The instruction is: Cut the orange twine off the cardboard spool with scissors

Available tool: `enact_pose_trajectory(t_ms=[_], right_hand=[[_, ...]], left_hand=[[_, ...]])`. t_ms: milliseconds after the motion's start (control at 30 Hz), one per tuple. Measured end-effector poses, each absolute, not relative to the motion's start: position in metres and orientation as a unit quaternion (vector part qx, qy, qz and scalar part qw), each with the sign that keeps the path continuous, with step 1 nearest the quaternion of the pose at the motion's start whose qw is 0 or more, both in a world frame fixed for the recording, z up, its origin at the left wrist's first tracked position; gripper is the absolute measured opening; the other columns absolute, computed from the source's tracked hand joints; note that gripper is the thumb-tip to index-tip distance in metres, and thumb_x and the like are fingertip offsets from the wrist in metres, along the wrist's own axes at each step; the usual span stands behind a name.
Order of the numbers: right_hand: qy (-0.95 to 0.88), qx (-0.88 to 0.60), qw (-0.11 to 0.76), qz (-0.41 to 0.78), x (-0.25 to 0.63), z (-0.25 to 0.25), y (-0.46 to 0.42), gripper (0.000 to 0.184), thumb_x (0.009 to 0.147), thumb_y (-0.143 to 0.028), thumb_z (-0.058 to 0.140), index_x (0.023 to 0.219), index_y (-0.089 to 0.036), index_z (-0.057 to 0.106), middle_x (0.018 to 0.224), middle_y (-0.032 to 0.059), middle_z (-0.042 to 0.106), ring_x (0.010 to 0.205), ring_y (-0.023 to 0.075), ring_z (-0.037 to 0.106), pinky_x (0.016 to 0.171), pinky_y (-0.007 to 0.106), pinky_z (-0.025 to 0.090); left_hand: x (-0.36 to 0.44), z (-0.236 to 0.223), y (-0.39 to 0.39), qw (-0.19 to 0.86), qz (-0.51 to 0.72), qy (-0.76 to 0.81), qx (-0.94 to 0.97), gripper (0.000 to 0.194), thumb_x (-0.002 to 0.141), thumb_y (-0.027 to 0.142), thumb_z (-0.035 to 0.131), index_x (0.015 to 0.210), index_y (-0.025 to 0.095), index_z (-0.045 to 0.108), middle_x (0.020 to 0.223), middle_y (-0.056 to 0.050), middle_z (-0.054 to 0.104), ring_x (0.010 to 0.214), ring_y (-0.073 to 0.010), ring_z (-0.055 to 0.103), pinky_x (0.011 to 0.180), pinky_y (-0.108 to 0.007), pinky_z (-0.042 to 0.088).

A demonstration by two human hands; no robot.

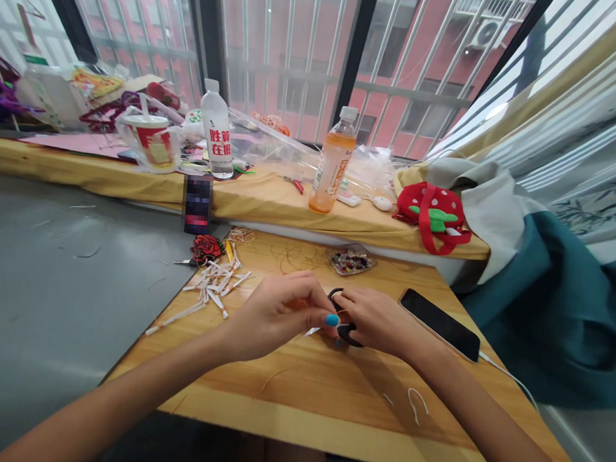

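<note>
Over the middle of the wooden table [307,393], my two hands meet. My right hand [378,320] is closed on black-handled scissors [352,337], whose loops show around the fingers. My left hand [278,310] is pinched, its blue-painted thumbnail right beside the scissors. What its fingertips hold is mostly hidden; a thin orange-brown strand shows between the hands. A pale pointed sliver under the left fingers may be a blade; I cannot tell. Near my right forearm lie a curved white cord scrap [418,406] and a short snippet [388,399].
White strips [214,284] and a red rose patch [206,250] lie to the left. A clear box of beads [351,260] sits at the back, a phone [438,324] with cable at right. On the ledge stand a water bottle [218,137], an orange drink [333,166] and a strawberry bag [430,210].
</note>
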State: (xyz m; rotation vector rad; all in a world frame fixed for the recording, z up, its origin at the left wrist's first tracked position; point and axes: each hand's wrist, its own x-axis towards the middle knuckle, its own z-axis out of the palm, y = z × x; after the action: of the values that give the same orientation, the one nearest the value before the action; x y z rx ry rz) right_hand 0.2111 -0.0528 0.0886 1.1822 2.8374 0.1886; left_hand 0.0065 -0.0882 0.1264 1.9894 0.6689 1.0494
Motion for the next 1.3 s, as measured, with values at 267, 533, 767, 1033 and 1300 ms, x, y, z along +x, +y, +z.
enact_pose_trajectory(t_ms=[267,533,767,1033,1300], right_hand=[[0.92,0.368,0.036,0.132,0.204,0.092,-0.06,0.016,0.064,-0.014,0.054,0.08,-0.013,0.056,0.079,0.0075,0.059,0.073,0.02,0.053,0.063,0.029,0.037],[0.91,0.373,0.044,0.178,0.196,0.101,-0.066,0.013,0.067,-0.014,0.05,0.077,-0.012,0.059,0.075,0.01,0.06,0.069,0.0211,0.054,0.061,0.03,0.036],[0.915,0.355,0.099,0.165,0.195,0.097,-0.065,0.012,0.068,-0.013,0.05,0.065,-0.013,0.061,0.064,0.0088,0.063,0.058,0.0202,0.057,0.051,0.028,0.031],[0.903,0.397,0.079,0.148,0.201,0.094,-0.069,0.017,0.065,-0.028,0.054,0.067,-0.013,0.061,0.068,0.0092,0.065,0.064,0.0215,0.059,0.053,0.027,0.031],[0.888,0.42,0.088,0.163,0.2,0.092,-0.07,0.025,0.065,-0.036,0.052,0.063,-0.013,0.063,0.064,0.0108,0.063,0.059,0.0213,0.057,0.049,0.027,0.027]], left_hand=[[0.001,0.129,-0.096,0.382,0.436,0.23,0.781,0.026,0.079,0.035,0.049,0.067,0.014,0.058,0.065,-0.003,0.062,0.064,-0.0121,0.053,0.065,-0.026,0.04],[-0.005,0.134,-0.102,0.385,0.434,0.231,0.781,0.02,0.079,0.029,0.051,0.068,0.014,0.058,0.068,-0.004,0.062,0.066,-0.0121,0.053,0.064,-0.026,0.041],[-0.008,0.135,-0.098,0.381,0.446,0.225,0.778,0.018,0.079,0.028,0.051,0.069,0.014,0.058,0.068,-0.003,0.061,0.066,-0.0116,0.052,0.063,-0.025,0.04],[-0.007,0.144,-0.08,0.377,0.481,0.24,0.754,0.016,0.077,0.028,0.053,0.069,0.015,0.058,0.066,-0.001,0.061,0.062,-0.0111,0.051,0.059,-0.024,0.039],[-0.007,0.145,-0.082,0.353,0.486,0.25,0.759,0.018,0.077,0.031,0.053,0.07,0.015,0.058,0.063,-0.001,0.061,0.061,-0.0118,0.051,0.058,-0.025,0.039]])
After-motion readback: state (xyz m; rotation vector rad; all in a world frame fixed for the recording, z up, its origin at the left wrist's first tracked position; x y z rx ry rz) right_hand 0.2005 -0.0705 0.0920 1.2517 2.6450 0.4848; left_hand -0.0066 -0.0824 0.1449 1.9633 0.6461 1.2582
